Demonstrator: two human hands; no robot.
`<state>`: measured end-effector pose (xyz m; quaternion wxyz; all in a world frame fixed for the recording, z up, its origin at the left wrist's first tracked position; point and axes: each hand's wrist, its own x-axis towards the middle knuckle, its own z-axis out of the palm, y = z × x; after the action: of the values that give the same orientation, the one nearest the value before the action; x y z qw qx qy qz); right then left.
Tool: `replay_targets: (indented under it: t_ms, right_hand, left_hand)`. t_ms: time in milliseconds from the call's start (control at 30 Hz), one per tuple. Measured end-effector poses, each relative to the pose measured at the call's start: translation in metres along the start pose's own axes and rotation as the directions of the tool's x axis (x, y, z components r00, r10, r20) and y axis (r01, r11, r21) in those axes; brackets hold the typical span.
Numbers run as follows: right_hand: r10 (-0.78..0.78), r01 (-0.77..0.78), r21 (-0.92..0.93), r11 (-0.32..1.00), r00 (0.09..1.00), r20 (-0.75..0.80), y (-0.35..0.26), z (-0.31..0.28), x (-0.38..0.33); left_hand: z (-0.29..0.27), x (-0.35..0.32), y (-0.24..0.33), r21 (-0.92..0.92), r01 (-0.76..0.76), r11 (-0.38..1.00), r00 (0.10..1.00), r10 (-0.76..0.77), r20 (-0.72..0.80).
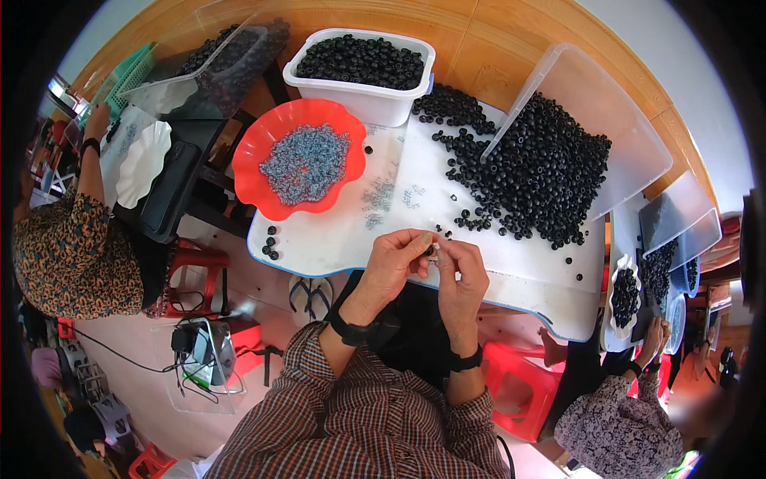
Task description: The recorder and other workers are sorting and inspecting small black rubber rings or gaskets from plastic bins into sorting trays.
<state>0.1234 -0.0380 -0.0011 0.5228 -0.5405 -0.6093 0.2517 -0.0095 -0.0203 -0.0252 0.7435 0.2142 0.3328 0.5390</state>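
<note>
Close together over the table's front edge, my left hand (391,267) and my right hand (463,279) both have their fingers pinched. Between the fingertips shows a small black round part (429,251), gripped by my left hand. My right fingertips meet it from the other side; whatever tiny thing they pinch is hidden. Just beyond my hands, a few tiny dark pieces (444,232) lie on the white table (351,247). Farther right spreads a heap of black round parts (542,176), many showing a hole. A red scalloped bowl (249,152) holds many small grey-blue translucent pieces (306,164).
A white tub (351,97) full of black parts stands at the back. The clear bin (622,136) lies tipped behind the heap. Co-workers sit at tables left (80,255) and right (618,427). Red stools (523,387) and a clear crate (203,363) with cables stand on the floor.
</note>
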Motion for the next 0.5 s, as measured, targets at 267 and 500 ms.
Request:
replay_targets:
  t_ms: [267,500]
  right_hand:
    - [-0.033,0.033,-0.007,0.999,0.997,0.07,-0.002,-0.008,-0.013]
    - [-0.198,0.196,-0.135,0.971,0.98,0.0,0.001,-0.008,-0.015]
  left_hand:
    - [-0.006,-0.008,0.009,0.155,0.084,0.984,0.988,-0.102,0.113]
    - [0.0,-0.008,0.003,0.128,0.125,0.984,0.982,-0.141,0.123]
